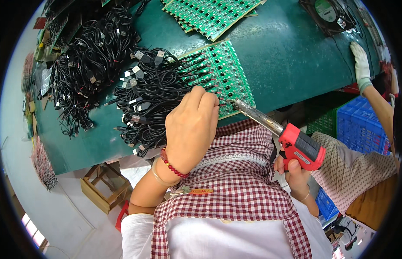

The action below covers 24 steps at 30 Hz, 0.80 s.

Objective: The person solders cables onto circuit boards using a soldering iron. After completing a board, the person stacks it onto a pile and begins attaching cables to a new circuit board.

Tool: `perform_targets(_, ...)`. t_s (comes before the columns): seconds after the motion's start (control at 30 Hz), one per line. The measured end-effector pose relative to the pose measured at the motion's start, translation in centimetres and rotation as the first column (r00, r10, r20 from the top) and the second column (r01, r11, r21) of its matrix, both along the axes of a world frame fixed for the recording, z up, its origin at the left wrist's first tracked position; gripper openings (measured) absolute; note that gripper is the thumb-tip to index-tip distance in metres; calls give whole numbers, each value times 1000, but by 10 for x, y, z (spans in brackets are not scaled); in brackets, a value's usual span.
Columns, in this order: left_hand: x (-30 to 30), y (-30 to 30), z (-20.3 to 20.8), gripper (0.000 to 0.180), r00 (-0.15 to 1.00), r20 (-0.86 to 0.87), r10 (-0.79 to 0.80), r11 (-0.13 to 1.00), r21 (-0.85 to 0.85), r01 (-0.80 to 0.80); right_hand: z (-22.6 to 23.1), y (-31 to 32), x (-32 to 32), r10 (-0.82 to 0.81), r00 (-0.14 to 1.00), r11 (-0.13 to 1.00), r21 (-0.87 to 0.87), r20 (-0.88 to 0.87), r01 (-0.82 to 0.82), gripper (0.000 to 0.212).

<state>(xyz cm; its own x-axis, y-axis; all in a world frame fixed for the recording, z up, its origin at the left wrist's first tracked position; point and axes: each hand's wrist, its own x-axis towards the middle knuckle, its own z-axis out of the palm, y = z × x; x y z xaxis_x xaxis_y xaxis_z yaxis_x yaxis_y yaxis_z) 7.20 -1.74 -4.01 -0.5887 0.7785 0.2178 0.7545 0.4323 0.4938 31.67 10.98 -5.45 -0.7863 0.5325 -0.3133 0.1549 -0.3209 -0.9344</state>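
I am wearing this camera on my head, as the left one of a pair, and it is looking steeply down in front of my chest. My checked apron is filling the lower middle, quite near. Beyond it the front edge of the green desk is running slantwise, rising toward the right, while the near left corner is appearing at the left. The wide lens is bending straight lines inside a round black rim.
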Motion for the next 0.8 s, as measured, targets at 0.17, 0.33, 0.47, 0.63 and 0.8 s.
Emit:
perform_targets(0.17, 1, 2, -1, 12, 1000, 1, 15, 1000, -6, -15, -6, 2, 2, 9, 999, 999, 33, -43, -8, 50)
perform_targets(0.33, 2, 2, -2, 13, 1000, 1, 28, 1000, 9, -28, -7, 2, 0, 5, 998, 1000, 31, -56, -3, 44)
perform_targets(0.47, 1, 4, -1, 13, 1000, 9, 24, 1000, 6, -24, -6, 3, -1, 0, 999, 1000, 26, -46, 1, 44)
perform_targets(0.63, 1, 5, 1, 12, 999, 1, 32, 999, -29, -32, -9, 3, 0, 43, 998, 998, 49, -42, -41, 44)
perform_targets(0.8, 0, 6, 2, 11, 999, 1, 35, 998, -47, -35, 2, 2, -2, 22, 998, 1000, -11, -61, -22, 48)
